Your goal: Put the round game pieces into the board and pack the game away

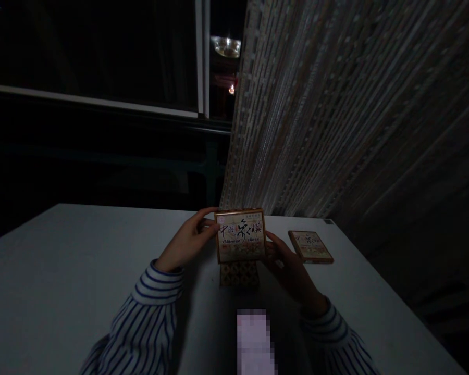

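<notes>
Between both hands, a Chinese chess box (pixel 241 237) is tilted up with its printed face toward me. My left hand (pixel 191 234) grips its upper left edge, the thumb on the front and the fingers behind. At the lower right side my right hand (pixel 285 263) holds it, with some fingers hidden behind the box. Just below and partly covered by the box are rows of round chess pieces (pixel 239 275) on the table. Whether these lie in a tray is too dark to tell.
To the right on the white table (pixel 113 245) lies a flat box (pixel 310 246) with the same print. A string curtain (pixel 297 104) hangs past the table's far edge, beside a dark window (pixel 101 52). A pixelated pale patch (pixel 255 341) covers the near middle.
</notes>
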A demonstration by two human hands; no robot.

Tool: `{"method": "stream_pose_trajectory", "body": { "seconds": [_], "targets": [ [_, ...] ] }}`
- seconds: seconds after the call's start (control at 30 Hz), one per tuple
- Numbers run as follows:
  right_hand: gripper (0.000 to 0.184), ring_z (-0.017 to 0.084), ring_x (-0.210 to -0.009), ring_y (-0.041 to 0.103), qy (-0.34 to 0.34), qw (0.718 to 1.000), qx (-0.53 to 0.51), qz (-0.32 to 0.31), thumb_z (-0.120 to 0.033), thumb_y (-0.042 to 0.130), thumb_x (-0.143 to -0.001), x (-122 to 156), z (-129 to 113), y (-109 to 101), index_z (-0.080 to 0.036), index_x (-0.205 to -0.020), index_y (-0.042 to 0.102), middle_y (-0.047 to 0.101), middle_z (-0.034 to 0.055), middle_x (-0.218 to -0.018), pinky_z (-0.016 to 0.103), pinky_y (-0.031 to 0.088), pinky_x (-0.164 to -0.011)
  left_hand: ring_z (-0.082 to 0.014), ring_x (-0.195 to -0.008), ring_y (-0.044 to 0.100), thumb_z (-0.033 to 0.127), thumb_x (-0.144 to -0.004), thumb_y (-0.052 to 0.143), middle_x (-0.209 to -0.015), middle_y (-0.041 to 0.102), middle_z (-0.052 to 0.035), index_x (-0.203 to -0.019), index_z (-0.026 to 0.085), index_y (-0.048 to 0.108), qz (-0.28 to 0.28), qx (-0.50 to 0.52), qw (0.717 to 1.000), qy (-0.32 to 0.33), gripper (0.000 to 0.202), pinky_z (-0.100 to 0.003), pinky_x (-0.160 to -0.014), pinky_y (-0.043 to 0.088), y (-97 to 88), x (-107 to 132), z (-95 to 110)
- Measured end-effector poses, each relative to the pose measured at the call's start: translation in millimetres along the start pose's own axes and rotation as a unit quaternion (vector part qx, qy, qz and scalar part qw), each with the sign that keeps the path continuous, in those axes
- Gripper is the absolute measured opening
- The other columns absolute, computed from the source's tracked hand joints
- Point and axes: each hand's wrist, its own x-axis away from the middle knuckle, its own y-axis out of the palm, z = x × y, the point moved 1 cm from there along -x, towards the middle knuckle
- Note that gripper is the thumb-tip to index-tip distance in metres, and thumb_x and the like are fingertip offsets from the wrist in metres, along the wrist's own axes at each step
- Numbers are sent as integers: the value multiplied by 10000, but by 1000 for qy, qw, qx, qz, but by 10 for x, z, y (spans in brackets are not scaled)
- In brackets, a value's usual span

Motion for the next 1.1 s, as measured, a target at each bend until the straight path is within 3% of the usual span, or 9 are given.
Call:
{"method": "stream_pose_trajectory", "body": {
  "seconds": [0.23, 0.43, 0.63, 0.77, 0.97, 1.1],
  "targets": [
    [479, 202, -1036, 545, 46, 982, -169, 71, -320, 512, -799, 197, 152, 146, -280, -1252, 364, 561, 63, -1171, 378, 492, -799, -186, -917, 588, 325, -730, 571, -941, 632, -73, -1166, 154, 409, -15, 2, 1000, -6, 496, -369, -833, 465, 113, 10, -55],
    [480, 181, -829, 604, 101, 966, -216, 103, -348, 550, -767, 251, 287, 163, -237, -1213, 408, 613, 73, -1079, 286, 503, -586, -166, -898, 584, 332, -723, 573, -1061, 574, -97, -1195, 154, 395, -43, -61, 997, -4, 535, -372, -859, 457, 185, 29, -51],
    [478, 177, -790, 598, 121, 949, -260, 133, -343, 562, -756, 253, 382, 161, -208, -1192, 421, 624, 81, -1063, 272, 478, -546, -186, -907, 578, 330, -698, 600, -1102, 553, -95, -1231, 185, 393, -72, -107, 991, -27, 590, -371, -801, 498, 290, 117, -134],
    [481, 184, -784, 602, 129, 947, -265, 130, -349, 560, -756, 260, 375, 181, -195, -1195, 433, 627, 92, -1053, 273, 480, -532, -201, -1006, 543, 302, -719, 583, -1239, 474, -91, -1227, 213, 415, -84, -101, 991, 19, 543, -357, -831, 492, 404, 239, -188],
    [448, 176, -758, 608, 115, 959, -225, 127, -364, 549, -757, 278, 359, 210, -202, -1171, 492, 618, 88, -1061, 272, 496, -531, -232, -1246, 319, 281, -738, 571, -1399, 275, -59, -1292, 272, 343, -41, -192, 977, 88, 599, -392, -1003, 342, 466, 416, -356],
    [465, 154, -645, 602, 121, 969, -188, 100, -376, 533, -765, 295, 332, 225, -181, -1186, 490, 671, 38, -793, 275, 496, -548, -215, -1247, 321, 262, -752, 554, -1372, 336, -64, -1279, 247, 369, -12, -190, 978, 88, 558, -404, -1036, 287, 434, 492, -469]
  ]
}}
